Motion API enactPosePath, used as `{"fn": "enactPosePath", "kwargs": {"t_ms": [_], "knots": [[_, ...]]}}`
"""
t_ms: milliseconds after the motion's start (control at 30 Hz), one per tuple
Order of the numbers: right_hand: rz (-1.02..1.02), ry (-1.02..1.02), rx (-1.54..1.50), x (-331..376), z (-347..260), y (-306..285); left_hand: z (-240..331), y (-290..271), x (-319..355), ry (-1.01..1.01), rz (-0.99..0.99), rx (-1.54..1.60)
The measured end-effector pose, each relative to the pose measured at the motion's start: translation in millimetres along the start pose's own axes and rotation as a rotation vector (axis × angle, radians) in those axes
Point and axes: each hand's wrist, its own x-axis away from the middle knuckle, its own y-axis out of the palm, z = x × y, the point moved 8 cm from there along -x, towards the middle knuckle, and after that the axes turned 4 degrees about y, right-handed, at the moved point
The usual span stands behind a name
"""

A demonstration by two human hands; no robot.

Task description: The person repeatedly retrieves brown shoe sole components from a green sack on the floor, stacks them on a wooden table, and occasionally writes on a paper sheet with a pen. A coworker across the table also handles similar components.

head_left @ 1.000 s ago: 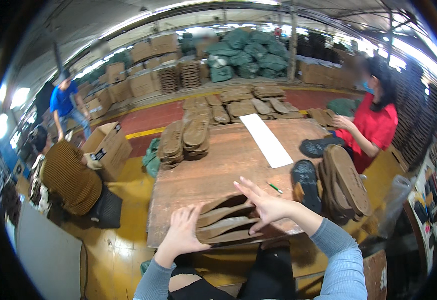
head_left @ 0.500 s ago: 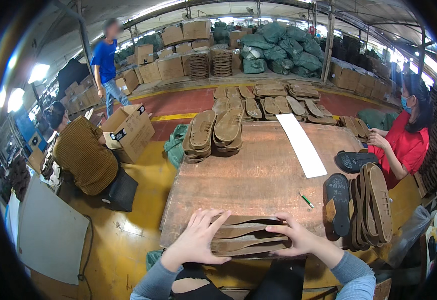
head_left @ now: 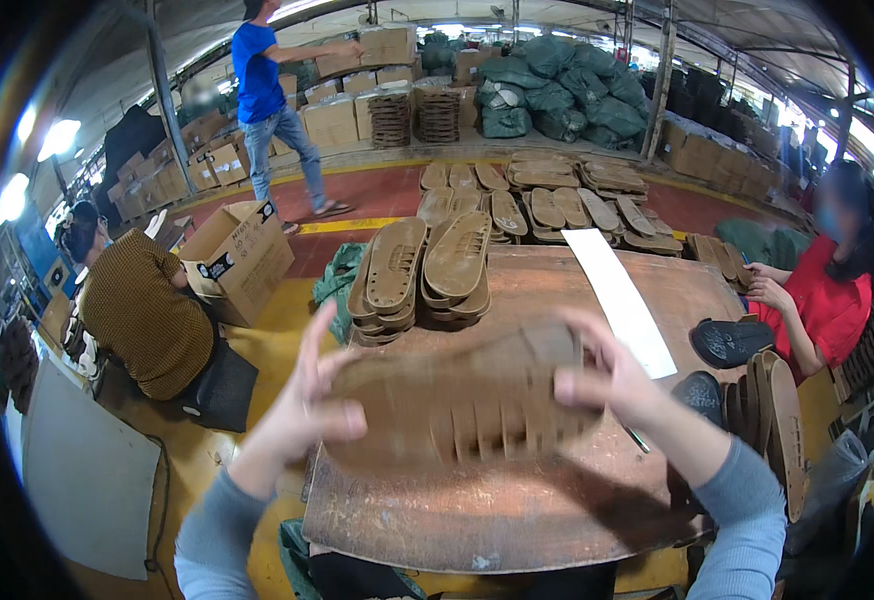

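Warehouse floor, red and yellow, spreads behind a worn brown table (head_left: 557, 500) whose top is scuffed and rusty-looking. Above its near edge the left hand (head_left: 307, 405) and the right hand (head_left: 607, 380) hold a blurred stack of brown shoe soles (head_left: 457, 405) between them, lifted off the surface. The left hand presses the stack's left end with thumb forward and fingers spread upward; the right hand curls over the right end, fingers closed on the top. The soles look flat, matte and ribbed along their lower edge, though motion blur hides finer detail.

Beyond them, at the far left corner of the table, two piles of tan soles with moulded tread (head_left: 422, 270) lie stacked. A long white paper strip (head_left: 622, 300) runs from the far edge toward the right edge. At the right edge stand dark soles on their sides (head_left: 772, 420), with a black sole (head_left: 732, 342) in front of a person in red (head_left: 822, 300).

Left of the table, on the floor, sits an open cardboard box with a dark label (head_left: 237, 255); more cardboard cartons (head_left: 332, 115) and green sacks (head_left: 557, 95) line the back wall.
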Motion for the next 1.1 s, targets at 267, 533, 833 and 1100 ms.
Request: {"fn": "enactPosePath", "kwargs": {"t_ms": [267, 533, 833, 1100], "knots": [[0.258, 0.266, -0.221, -214, 0, -52, -8, -110, -227, -0.027, 0.255, 0.224], [0.419, 0.208, 0.08, -319, 65, -68, -94, -152, -310, 0.006, 0.294, -0.375], [0.652, 0.085, -0.104, -274, 64, -68, -72, -153, -246, -0.022, 0.363, -0.714], [0.124, -0.108, 0.428, -54, 59, 37, -36, -130, 96, 0.105, 0.393, -1.044]]}}
